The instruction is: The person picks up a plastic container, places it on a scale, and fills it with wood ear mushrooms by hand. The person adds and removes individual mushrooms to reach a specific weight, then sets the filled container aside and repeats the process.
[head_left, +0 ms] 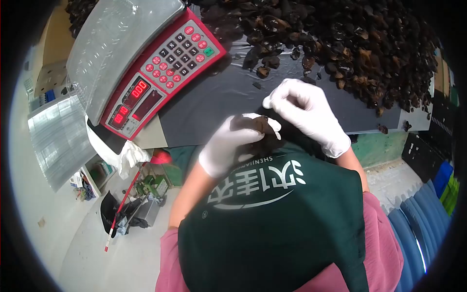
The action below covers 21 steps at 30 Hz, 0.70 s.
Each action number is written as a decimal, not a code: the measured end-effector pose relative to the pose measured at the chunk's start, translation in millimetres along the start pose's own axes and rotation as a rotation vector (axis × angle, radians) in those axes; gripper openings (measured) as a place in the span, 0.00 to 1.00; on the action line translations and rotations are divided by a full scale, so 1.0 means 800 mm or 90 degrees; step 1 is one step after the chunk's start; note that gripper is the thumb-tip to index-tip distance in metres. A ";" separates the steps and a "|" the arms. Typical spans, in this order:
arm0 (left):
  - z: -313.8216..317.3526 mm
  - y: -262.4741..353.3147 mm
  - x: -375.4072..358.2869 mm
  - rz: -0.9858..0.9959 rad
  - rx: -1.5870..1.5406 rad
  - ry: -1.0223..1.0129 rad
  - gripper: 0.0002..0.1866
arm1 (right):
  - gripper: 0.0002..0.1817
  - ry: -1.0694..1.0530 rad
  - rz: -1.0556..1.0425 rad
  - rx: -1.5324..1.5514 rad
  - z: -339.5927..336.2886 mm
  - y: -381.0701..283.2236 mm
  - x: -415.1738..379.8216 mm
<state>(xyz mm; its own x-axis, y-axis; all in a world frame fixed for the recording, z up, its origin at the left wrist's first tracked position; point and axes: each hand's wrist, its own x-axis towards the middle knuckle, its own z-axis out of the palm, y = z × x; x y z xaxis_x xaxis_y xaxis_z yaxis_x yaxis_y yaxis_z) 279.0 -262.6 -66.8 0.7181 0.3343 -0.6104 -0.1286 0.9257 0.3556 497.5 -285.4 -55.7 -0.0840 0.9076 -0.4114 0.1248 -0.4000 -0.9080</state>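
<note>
My left hand [227, 143], in a white glove, is closed around a dark brown piece that looks like dried wood ear fungus [259, 125]. It is held in front of the dark green apron [272, 219], close to the table's near edge. To its right, my gloved right hand [306, 109] is raised over that edge, apart from the left. Its fingers are curled together in a pinch, and whatever may be between them is hidden. A large heap of similar dark fungus [360, 48] covers the far right of the grey table surface [204, 109].
A red scale [180, 53] with lit digits and a clear plastic tray [121, 34] stands at the left. White cloth [124, 158] hangs below it. A red-handled dustpan [108, 211] is on the floor. Blue stacked items [413, 233] and a black crate [423, 155] sit at right.
</note>
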 end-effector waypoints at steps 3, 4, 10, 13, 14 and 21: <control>0.004 0.007 -0.004 0.013 0.035 0.047 0.20 | 0.10 0.041 -0.011 0.058 -0.007 0.009 0.002; 0.007 0.019 -0.011 0.019 0.050 0.057 0.21 | 0.08 0.044 0.003 0.072 -0.010 0.011 0.001; 0.003 0.135 -0.101 0.436 0.360 0.352 0.21 | 0.05 0.053 0.049 0.112 -0.012 0.004 0.006; 0.008 0.209 -0.124 0.671 0.418 0.439 0.18 | 0.07 0.065 0.071 0.087 -0.012 -0.001 0.008; -0.001 0.232 -0.133 0.667 0.476 0.494 0.17 | 0.06 0.068 0.081 0.068 -0.014 -0.002 0.008; -0.100 0.316 -0.128 0.478 0.768 0.665 0.18 | 0.07 0.169 0.082 0.084 -0.037 0.020 -0.019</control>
<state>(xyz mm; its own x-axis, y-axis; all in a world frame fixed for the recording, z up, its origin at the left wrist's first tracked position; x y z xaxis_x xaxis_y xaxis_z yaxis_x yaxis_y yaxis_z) 118.7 -48.3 29.1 -0.0137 0.9975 -0.0688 0.6819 0.0597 0.7290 530.0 -302.2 -61.9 0.1875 0.8427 -0.5046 -0.0131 -0.5116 -0.8591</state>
